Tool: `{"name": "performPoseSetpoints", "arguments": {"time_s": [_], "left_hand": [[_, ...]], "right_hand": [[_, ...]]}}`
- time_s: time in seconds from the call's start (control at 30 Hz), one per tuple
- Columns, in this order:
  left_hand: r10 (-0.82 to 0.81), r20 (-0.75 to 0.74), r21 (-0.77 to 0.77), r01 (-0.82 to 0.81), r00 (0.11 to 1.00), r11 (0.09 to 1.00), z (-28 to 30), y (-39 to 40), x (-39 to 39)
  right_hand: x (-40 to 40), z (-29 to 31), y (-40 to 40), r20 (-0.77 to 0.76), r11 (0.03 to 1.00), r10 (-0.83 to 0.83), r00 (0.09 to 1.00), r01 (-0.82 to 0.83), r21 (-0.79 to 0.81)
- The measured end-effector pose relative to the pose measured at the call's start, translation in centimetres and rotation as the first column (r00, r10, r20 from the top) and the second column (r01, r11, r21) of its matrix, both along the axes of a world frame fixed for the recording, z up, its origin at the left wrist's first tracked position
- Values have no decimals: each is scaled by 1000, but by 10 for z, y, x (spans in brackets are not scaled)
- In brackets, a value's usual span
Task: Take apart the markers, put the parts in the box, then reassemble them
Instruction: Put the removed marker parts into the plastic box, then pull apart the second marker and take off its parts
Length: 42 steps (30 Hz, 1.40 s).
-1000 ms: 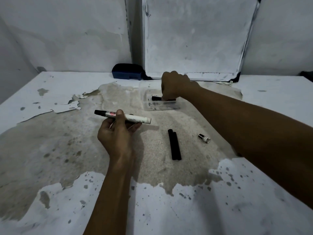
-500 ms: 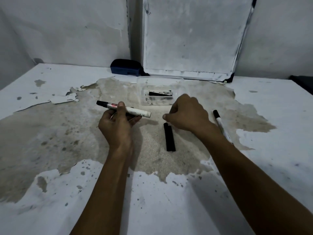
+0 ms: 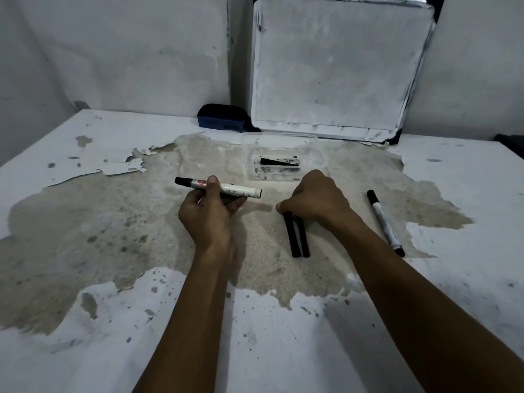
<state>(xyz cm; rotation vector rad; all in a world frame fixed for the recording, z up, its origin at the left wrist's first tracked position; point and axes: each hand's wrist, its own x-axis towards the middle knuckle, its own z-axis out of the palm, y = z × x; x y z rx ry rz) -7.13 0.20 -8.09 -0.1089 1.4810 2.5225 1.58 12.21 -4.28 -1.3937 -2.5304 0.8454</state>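
My left hand (image 3: 208, 214) holds a white marker body (image 3: 218, 188) with a black cap end pointing left, raised level above the table. My right hand (image 3: 314, 198) rests fingers-down on the far ends of two black ink rods (image 3: 296, 236) lying side by side on the table; whether it grips one I cannot tell. A clear plastic box (image 3: 282, 157) behind my hands holds a black tapered part (image 3: 279, 162). A whole marker (image 3: 385, 222), white with black ends, lies on the table to the right.
A blue eraser (image 3: 222, 117) sits at the back against the wall, next to a smudged whiteboard (image 3: 331, 66) leaning there. The table (image 3: 85, 321) has a peeled white surface with a large bare brown patch.
My right hand came back from the box to the two black rods and now touches their far ends. The left hand has kept the marker body in place.
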Motion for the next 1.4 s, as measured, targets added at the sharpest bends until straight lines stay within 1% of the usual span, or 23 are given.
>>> {"name": "performPoseSetpoints", "arguments": {"time_s": [0.1,0.17,0.27,0.37,0.47,0.53,0.57,0.63,0.77,0.93,1.0,1.07,1.13,1.2,1.27,1.33,1.4], "left_hand": [[-7,53,54,5,999,999,3,-3,-1],[-13,110,98,3,994,995,6,-4,-2],[-49,203,186,10,978,983,9,-5,-2],[-126,276,278,46,953,959,11,-7,-3],[-206,324,402,62,923,914,14,-10,-3],[-227,346,446,53,911,894,15,-11,-4],[-239,351,464,53,906,884,16,-12,-5],[-264,354,498,59,897,865,17,-14,-6],[-289,343,544,62,894,837,17,-16,-8],[-296,328,579,56,897,813,17,-19,-9],[-291,325,583,52,900,811,17,-19,-10],[-285,322,579,51,903,814,16,-18,-11],[-264,313,549,53,912,834,14,-17,-10],[-226,294,494,55,929,868,14,-15,-9],[-196,257,430,70,946,900,14,-13,-6],[-201,235,418,88,951,904,16,-12,-3],[-227,232,439,106,946,892,17,-12,-1]], "right_hand": [[6,6,2,-192,996,38,981,-53,-74],[12,13,-1,-344,992,52,938,-89,-93],[19,24,-8,-571,990,46,820,-114,-86],[20,34,-16,-734,994,-28,678,-56,-89],[19,43,-22,-844,996,-77,531,8,-86],[18,45,-26,-889,992,-116,443,11,-124],[17,45,-29,-903,988,-138,408,-1,-151],[15,44,-33,-915,984,-159,372,-19,-178],[11,35,-41,-920,979,-183,346,-26,-204],[11,24,-47,-911,975,-181,370,-56,-217],[13,22,-48,-910,980,-163,382,-45,-194],[15,19,-49,-907,993,-103,409,-6,-115],[17,17,-50,-897,998,18,442,52,45],[19,15,-52,-859,970,168,484,72,231],[18,13,-53,-819,934,273,504,63,351],[15,11,-57,-814,926,291,504,66,371],[11,8,-61,-833,938,256,490,80,336]]}}
